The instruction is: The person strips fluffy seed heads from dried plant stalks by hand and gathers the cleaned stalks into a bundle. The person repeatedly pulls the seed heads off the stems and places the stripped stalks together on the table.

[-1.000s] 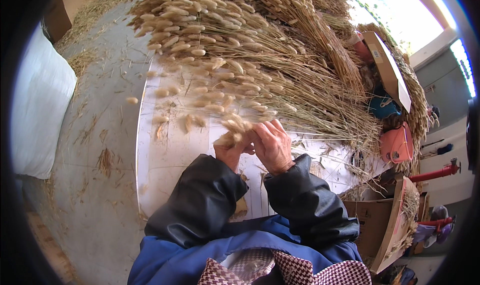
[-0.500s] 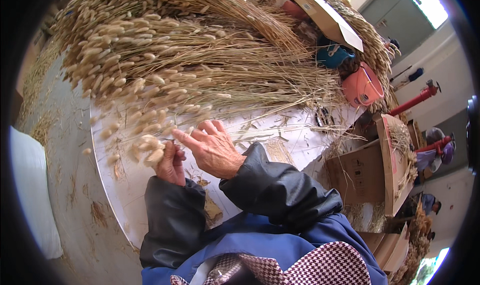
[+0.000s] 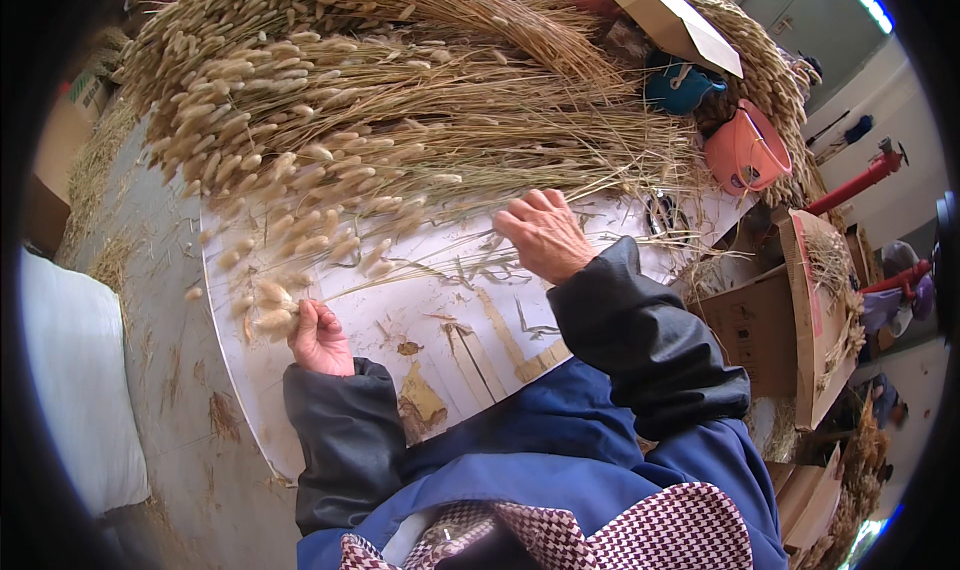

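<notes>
Several seedheads (image 3: 272,316) held in left fingers (image 3: 309,314), board edge (image 3: 236,375) near, right fingers' (image 3: 527,206) hold unclear

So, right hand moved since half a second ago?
Yes: the right hand moved rightward, closer to the pink bucket, away from the left hand.

Grey floor (image 3: 170,380) lies at left, pale wall (image 3: 888,98) and grey door (image 3: 815,20) at right.
</notes>
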`<state>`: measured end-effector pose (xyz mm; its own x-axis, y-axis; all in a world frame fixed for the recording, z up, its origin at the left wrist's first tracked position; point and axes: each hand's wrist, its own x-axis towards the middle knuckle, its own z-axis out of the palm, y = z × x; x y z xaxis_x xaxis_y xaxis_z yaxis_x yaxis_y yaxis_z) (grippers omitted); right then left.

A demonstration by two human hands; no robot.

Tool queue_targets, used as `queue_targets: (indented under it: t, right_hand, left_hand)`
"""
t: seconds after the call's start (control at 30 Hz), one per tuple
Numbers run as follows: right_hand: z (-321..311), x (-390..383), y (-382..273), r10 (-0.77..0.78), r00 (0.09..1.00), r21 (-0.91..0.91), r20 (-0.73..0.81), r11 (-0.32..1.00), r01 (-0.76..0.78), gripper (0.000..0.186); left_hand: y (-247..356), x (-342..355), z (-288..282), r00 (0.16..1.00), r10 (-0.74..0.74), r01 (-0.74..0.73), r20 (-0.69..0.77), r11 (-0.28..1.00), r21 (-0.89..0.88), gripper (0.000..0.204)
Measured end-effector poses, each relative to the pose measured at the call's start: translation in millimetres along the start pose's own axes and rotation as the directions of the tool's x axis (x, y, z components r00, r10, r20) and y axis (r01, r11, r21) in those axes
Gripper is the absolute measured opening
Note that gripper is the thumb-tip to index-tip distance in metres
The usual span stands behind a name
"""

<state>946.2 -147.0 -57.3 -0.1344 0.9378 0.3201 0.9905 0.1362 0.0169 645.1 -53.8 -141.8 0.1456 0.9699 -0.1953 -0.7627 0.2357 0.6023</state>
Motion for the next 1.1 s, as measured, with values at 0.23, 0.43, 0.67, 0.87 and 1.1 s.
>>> queue_targets:
  t: [0.23, 0.43, 0.67, 0.87, 1.1]
  right_hand:
    - [-14, -8, 3, 0.049, 0.998, 0.151, -0.033, 0.988, -0.043, 0.009]
    - [-14, 10, -18, 0.093, 0.992, 0.657, 0.088, 0.743, -0.128, 0.012]
    - [5, 13, -6, 0.242, 0.954, 0.507, -0.176, 0.853, -0.123, 0.011]
    - [-5, 3, 32, 0.414, 0.909, 0.135, -0.051, 0.904, -0.405, 0.029]
    - [9, 25, -12, -0.066, 0.974, 0.415, 0.215, 0.909, -0.03, 0.019]
  left_hand:
    - [4, -5, -9, 1.0, -0.024, 0.023, -0.01, 0.999, -0.044, 0.013]
    - [5, -6, -16, 0.999, -0.044, 0.043, -0.028, 0.997, -0.067, 0.014]
    - [11, -5, -30, 0.995, -0.096, 0.094, -0.002, 0.984, -0.154, 0.014]
    - [19, -5, -39, 0.999, -0.054, 0.054, 0.004, 0.991, -0.126, 0.012]
    - [21, -6, -38, 0.999, -0.02, 0.024, 0.037, 0.993, -0.114, 0.012]
